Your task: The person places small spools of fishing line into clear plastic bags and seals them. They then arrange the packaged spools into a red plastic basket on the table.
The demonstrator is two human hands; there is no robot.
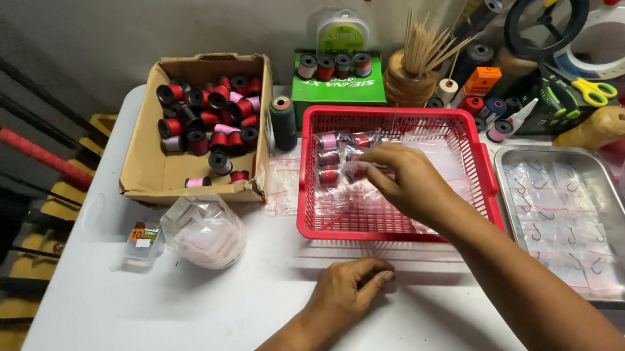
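1. nearest, low in the middle of the frame, the left hand (351,284) rests on the white table (170,319) with its fingers curled in; whether they pinch anything, i cannot tell.
2. just above it, the right hand (400,180) reaches into the red basket (490,148) at centre frame, fingers closed on a small clear bag (357,173) with a spool inside.
3. several bagged spools (328,141) already lie in the basket's upper left corner, so some packing looks done.
4. to the left of centre, a heap of empty clear bags (202,228) sits on the table, and above it a cardboard box (137,163) holds many loose red, pink and black spools (203,120); judging by these, much is left.
5. at the right edge, a metal tray (507,163) holds bagged hooks.
6. farthest, along the top, stand a green box (337,89), a bundle of wooden skewers (424,48) and yellow-handled scissors (590,91).
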